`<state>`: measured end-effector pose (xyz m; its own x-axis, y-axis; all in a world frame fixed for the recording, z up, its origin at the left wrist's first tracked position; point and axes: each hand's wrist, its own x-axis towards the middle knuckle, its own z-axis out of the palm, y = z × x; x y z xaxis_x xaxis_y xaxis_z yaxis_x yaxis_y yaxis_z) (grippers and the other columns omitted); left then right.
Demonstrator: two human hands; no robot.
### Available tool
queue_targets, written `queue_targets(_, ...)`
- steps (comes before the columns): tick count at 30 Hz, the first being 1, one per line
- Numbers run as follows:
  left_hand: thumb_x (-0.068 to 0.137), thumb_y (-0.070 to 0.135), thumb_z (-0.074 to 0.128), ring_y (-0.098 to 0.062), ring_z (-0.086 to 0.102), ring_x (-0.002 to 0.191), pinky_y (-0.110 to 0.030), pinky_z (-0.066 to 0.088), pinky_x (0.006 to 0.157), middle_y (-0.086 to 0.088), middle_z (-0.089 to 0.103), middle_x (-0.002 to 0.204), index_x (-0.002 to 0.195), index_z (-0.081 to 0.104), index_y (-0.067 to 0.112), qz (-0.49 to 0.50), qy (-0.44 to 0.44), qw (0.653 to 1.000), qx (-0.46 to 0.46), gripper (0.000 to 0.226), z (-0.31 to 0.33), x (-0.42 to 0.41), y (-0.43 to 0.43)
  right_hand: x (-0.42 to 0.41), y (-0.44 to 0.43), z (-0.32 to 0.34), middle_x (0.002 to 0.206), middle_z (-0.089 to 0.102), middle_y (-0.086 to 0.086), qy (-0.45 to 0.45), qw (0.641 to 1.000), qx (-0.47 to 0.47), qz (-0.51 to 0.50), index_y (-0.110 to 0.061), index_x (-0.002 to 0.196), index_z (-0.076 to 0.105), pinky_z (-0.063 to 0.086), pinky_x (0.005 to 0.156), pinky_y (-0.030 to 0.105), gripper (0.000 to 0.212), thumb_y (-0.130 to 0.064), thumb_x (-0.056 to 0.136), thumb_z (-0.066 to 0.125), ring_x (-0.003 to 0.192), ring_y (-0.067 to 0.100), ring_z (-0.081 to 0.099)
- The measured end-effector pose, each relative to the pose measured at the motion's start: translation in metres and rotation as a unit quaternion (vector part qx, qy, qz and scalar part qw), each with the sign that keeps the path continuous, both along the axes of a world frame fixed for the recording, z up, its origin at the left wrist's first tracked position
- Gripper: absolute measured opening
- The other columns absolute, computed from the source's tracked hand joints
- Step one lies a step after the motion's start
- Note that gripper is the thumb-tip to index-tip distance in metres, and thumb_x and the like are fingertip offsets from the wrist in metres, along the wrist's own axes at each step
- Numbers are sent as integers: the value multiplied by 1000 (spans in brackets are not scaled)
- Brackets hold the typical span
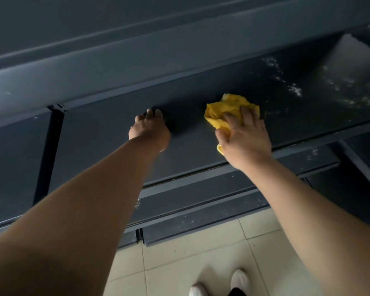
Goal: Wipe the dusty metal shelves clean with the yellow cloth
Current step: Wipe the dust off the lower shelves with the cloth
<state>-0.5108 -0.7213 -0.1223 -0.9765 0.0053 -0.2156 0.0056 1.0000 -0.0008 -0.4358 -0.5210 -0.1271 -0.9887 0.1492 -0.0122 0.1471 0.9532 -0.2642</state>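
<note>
A dark blue-grey metal shelf [107, 133] runs across the head view. My right hand [245, 135] holds a crumpled yellow cloth [224, 110] down on the shelf surface, fingers curled over it. To its left, my left hand [149, 130] rests on the same shelf with its fingers bent forward, holding nothing. White dust [295, 89] lies in streaks and patches on the shelf to the right of the cloth. The shelf area around and left of the hands looks dark and free of dust.
Another shelf board [137, 67] hangs above. Lower shelf edges [201, 189] with specks of dust step out below toward me. A vertical upright [49, 154] stands at the left. Pale floor tiles [179, 263] and my white shoes [239, 280] show at the bottom.
</note>
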Motion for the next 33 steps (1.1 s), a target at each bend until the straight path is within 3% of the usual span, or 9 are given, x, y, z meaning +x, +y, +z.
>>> queue_targets(6,87,3,49,-36,30,133,-49,41,97,-7,30,147,147,23,14,13,-10,1000,10,66,4,1,2,22,-47,-3,160,14,10,18,996,7,89,-31,143,36,10,121,48,49,-47,97,38,149,33,4)
queue_targets(12,88,12,47,-32,29,134,-48,33,107,-6,32,146,141,38,16,16,42,998,37,54,8,18,35,14,-25,-4,161,13,3,3,995,19,100,-36,144,32,6,121,48,48,-49,98,36,149,26,4)
queue_targets(16,89,12,42,-30,37,125,-44,39,94,-6,44,136,132,45,19,-15,26,999,32,44,14,29,72,-2,0,0,162,5,1,-31,996,12,88,-38,147,23,2,121,49,51,-48,98,36,150,25,-3)
queue_targets(19,91,10,42,-33,34,127,-45,41,92,-8,41,140,139,37,13,-20,-19,1000,1,49,18,30,84,-9,35,3,162,3,0,-42,997,17,63,-39,148,20,2,120,49,51,-47,99,31,150,25,-3)
queue_targets(23,90,4,41,-34,33,129,-46,44,90,-10,37,144,141,33,8,-8,-25,999,-41,52,21,29,88,-10,85,4,162,5,2,-41,998,24,33,-39,147,22,4,120,50,49,-48,99,31,150,25,0)
queue_targets(27,92,7,41,-35,42,124,-43,44,83,-14,48,134,135,42,10,-3,-44,998,-46,43,26,22,89,-6,128,5,161,9,4,-34,999,22,-2,-38,146,24,6,120,51,50,-45,98,36,150,26,3)
queue_targets(30,93,12,44,-36,50,120,-41,47,90,-13,53,133,127,51,16,-7,-57,998,-23,35,34,17,82,1,141,4,160,14,5,-6,1000,5,-11,-36,146,29,8,120,51,50,-42,98,41,149,27,6)
queue_targets(33,93,13,45,-35,45,127,-43,45,99,-9,46,144,137,44,20,6,-61,998,-10,45,34,21,81,9,140,2,159,17,8,11,1000,0,-9,-34,146,32,10,120,50,50,-39,97,45,149,30,8)
